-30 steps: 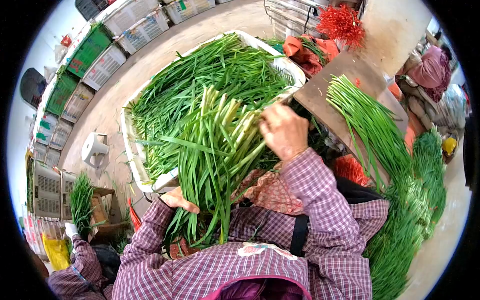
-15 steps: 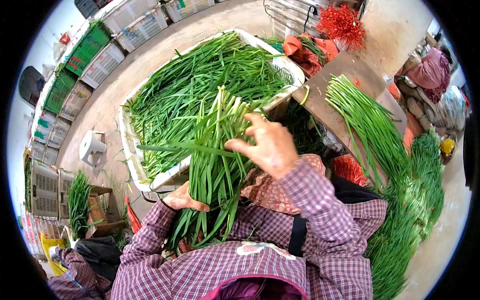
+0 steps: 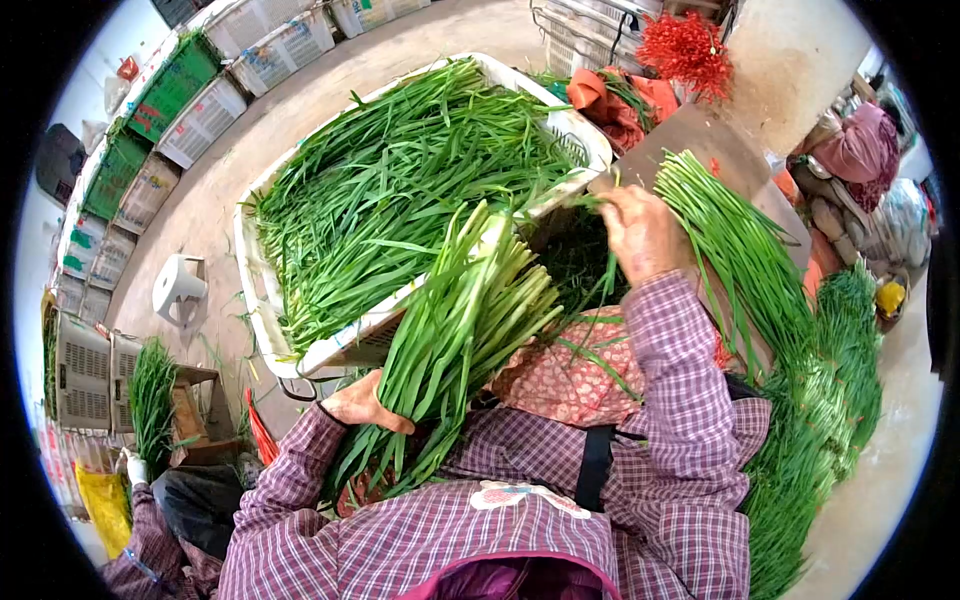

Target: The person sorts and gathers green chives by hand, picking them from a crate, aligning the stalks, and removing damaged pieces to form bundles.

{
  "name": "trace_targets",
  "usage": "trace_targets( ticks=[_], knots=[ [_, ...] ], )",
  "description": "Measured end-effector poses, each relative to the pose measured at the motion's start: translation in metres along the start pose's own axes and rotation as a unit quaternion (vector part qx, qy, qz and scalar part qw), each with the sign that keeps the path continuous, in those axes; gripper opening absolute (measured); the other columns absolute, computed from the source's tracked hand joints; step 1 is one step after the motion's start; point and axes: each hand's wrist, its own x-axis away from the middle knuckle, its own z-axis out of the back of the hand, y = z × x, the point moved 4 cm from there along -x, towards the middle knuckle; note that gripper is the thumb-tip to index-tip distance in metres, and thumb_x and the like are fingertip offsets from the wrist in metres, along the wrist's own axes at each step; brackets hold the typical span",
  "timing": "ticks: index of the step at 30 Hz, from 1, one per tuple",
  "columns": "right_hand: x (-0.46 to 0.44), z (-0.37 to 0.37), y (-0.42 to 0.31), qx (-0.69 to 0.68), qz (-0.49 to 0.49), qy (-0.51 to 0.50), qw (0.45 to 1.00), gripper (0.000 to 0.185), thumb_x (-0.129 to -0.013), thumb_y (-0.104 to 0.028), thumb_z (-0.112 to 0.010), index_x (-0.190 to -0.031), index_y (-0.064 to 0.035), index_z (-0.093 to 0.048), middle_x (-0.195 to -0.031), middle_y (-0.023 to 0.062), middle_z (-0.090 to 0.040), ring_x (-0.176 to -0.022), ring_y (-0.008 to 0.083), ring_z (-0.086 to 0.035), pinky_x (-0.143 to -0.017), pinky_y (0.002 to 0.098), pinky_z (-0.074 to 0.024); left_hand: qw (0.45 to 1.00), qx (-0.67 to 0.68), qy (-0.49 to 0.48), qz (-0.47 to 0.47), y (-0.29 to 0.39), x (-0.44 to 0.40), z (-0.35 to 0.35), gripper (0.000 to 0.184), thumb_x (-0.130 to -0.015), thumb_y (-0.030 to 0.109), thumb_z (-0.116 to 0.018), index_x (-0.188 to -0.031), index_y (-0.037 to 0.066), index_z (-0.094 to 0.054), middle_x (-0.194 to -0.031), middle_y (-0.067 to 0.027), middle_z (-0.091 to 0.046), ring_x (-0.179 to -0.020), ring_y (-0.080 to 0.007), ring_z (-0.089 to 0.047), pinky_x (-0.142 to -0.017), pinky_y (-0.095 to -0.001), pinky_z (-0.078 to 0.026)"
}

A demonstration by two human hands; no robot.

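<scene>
My left hand (image 3: 366, 403) is wrapped round a thick bunch of garlic chives (image 3: 440, 335) above my lap. The pale stem ends point up and to the right, fanned out, while the leaves hang toward my body. Over to the right, my right hand (image 3: 648, 238) is closed, pinching a few loose chive leaves (image 3: 609, 275) that dangle below its fingers. Beyond the bunch, a white plastic crate (image 3: 247, 290) is heaped with more garlic chives (image 3: 400, 190). A patterned cloth (image 3: 575, 375) covers my lap.
A board (image 3: 650, 160) at my right bears a bundle of long green stalks (image 3: 735, 250). More greens (image 3: 800, 480) are piled below it. Red ties (image 3: 685, 50) stand at the back. A white stool (image 3: 180, 287) and stacked crates (image 3: 205, 125) are at left. Another person's sleeve (image 3: 150, 540) shows lower left.
My right hand has moved from the top of the bunch out to the right, taking a few leaves along. The bunch now leans right, its stem ends spread, still in my left hand.
</scene>
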Motion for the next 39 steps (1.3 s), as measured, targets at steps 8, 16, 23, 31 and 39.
trace_targets(
  ticks=[8,16,23,31,39],
  knots=[
    [0.014,0.009,-0.026,0.022,0.010,-0.085,0.996,0.038,-0.076,-0.035,-0.072,-0.108,-0.0143,-0.066,-0.101,0.0068,-0.062,-0.087,0.0256,-0.063,-0.073,0.0421,-0.0506,0.999,-0.020,-0.009,0.031,0.007,0.000,-0.003,0.068,-0.061,0.015,-0.085,-0.120,0.000,-0.055,-0.104,-0.0100,-0.065,-0.095,-0.0184,-0.059,-0.087,-0.0331,-0.047],
    [0.016,-0.016,-0.063,-0.253,-0.079,-0.126,0.956,0.035,-0.078,-0.035,-0.071,-0.094,-0.0041,-0.068,-0.076,0.0091,-0.069,-0.069,0.0243,-0.067,-0.065,0.0356,-0.0512,0.997,-0.039,-0.038,0.061,0.013,-0.003,-0.007,0.069,-0.062,0.016,-0.085,-0.122,0.000,-0.054,-0.107,-0.0091,-0.064,-0.098,-0.0182,-0.058,-0.090,-0.0337,-0.045],
    [0.017,-0.028,-0.021,-0.250,-0.123,-0.028,0.960,0.026,-0.084,-0.028,-0.064,-0.089,-0.0030,-0.069,-0.074,0.0117,-0.068,-0.067,0.0220,-0.067,-0.064,0.0328,-0.0515,0.997,-0.074,0.002,0.026,0.020,-0.001,-0.009,0.068,-0.061,0.014,-0.087,-0.120,0.001,-0.056,-0.108,-0.0080,-0.066,-0.096,-0.0164,-0.059,-0.088,-0.0317,-0.047],
    [0.018,-0.031,-0.051,-0.282,-0.091,-0.092,0.951,0.026,-0.081,-0.028,-0.070,-0.089,-0.0034,-0.068,-0.069,0.0084,-0.066,-0.060,0.0171,-0.063,-0.058,0.0295,-0.0491,0.998,-0.042,-0.013,0.038,0.004,-0.005,-0.009,0.072,-0.062,0.018,-0.086,-0.122,0.000,-0.053,-0.109,-0.0097,-0.065,-0.099,-0.0179,-0.059,-0.089,-0.0333,-0.047],
    [0.020,-0.024,-0.030,-0.350,-0.093,-0.045,0.931,0.016,-0.086,-0.016,-0.062,-0.092,-0.0015,-0.066,-0.086,0.0131,-0.068,-0.077,0.0192,-0.066,-0.065,0.0323,-0.0522,0.997,0.052,-0.056,0.010,-0.019,-0.006,-0.009,0.073,-0.067,0.017,-0.084,-0.128,0.001,-0.047,-0.123,-0.0117,-0.058,-0.109,-0.0211,-0.056,-0.093,-0.0374,-0.046]
  ],
)
